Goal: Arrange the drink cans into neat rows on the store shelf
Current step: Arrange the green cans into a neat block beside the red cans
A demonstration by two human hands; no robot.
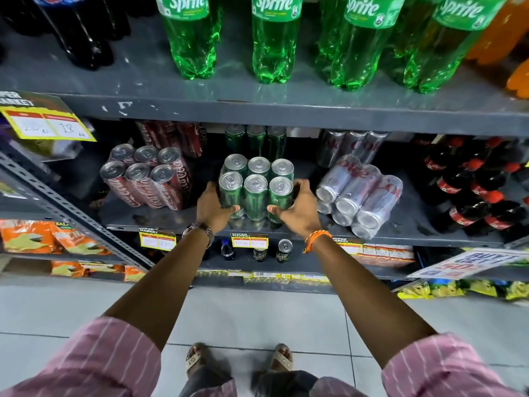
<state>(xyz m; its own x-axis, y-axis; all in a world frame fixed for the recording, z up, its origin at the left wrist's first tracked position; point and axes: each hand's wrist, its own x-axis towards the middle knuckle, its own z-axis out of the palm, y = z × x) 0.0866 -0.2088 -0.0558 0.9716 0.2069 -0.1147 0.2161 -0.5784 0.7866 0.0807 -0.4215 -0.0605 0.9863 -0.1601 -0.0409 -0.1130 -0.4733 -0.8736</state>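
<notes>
A shrink-wrapped pack of green cans (pixel 256 186) stands upright at the front middle of the grey can shelf (pixel 177 222). My left hand (pixel 213 206) grips the pack's left side and my right hand (pixel 297 209) grips its right side. Behind it stands another row of green cans (pixel 255 138). To the left a pack of red cola cans (pixel 148 179) stands tilted, with more red cans (pixel 174 137) behind. On the right a silver can pack (pixel 360 196) lies on its side, and upright silver cans (pixel 353 146) stand behind it.
Green Sprite bottles (pixel 274 44) fill the shelf above, dark cola bottles (pixel 68 32) to their left. Small cola bottles (pixel 475 187) crowd the can shelf's right end. Below are two black cans (pixel 272 252), price tags (pixel 249 240) and orange snack bags (pixel 43 236). My sandalled feet stand on white tiles.
</notes>
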